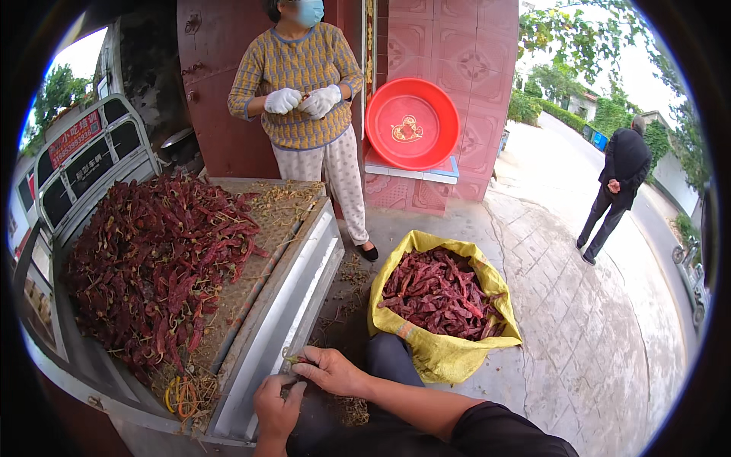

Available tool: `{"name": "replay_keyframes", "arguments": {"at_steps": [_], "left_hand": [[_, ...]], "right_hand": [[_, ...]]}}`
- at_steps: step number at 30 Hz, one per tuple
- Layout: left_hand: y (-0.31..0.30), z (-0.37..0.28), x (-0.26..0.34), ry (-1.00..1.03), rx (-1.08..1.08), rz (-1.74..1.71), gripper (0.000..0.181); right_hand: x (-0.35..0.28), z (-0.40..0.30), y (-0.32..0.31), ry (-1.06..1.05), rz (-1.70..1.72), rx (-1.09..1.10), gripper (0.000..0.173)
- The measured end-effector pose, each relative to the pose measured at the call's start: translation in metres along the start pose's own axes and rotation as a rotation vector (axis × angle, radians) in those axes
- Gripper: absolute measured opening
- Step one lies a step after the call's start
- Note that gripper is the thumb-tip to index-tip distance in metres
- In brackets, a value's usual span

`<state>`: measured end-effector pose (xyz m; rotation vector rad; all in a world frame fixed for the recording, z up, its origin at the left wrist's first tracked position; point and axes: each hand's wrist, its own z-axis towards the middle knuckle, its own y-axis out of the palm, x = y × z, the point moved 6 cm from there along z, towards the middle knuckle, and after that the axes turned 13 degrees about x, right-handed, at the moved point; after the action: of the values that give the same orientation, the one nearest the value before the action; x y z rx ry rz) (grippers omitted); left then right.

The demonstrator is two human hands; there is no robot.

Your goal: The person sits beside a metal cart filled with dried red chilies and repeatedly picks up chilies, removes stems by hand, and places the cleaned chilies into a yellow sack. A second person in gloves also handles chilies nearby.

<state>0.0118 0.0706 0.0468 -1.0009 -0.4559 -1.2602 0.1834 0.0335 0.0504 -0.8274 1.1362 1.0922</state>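
Note:
My right hand [334, 372] pinches a dried red chili pepper [297, 359] by its stem end; the green stem shows and the rest is mostly hidden by fingers. Just below it, my left hand [278, 403] is curled with thumb and fingertips close together. Whether it grips anything is not visible. Both hands are above my lap, beside the lowered metal side panel [280, 297] of a truck bed. On the bed lies a large heap of dried red chilies [165, 257], many with stems. Right of my knee stands an open yellow woven sack [451, 360] full of dried chilies [440, 291].
Across the truck bed's corner stands a person [302, 85] in white gloves, holding something small. A red plastic basin [412, 124] leans against the pink tiled wall [457, 51]. Stem scraps [354, 411] litter the ground. Another person [619, 165] is on the pavement at right.

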Motion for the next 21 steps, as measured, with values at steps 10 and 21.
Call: {"name": "replay_keyframes", "arguments": {"at_steps": [10,21], "left_hand": [[-0.016,0.006,0.044,0.722,-0.384,0.497,0.007],[-0.011,0.013,0.032,0.604,-0.251,0.339,0.009]], "right_hand": [[-0.027,-0.010,0.006,-0.264,-0.694,-0.540,0.028],[-0.002,-0.006,0.004,0.193,-0.472,-0.621,0.032]]}}
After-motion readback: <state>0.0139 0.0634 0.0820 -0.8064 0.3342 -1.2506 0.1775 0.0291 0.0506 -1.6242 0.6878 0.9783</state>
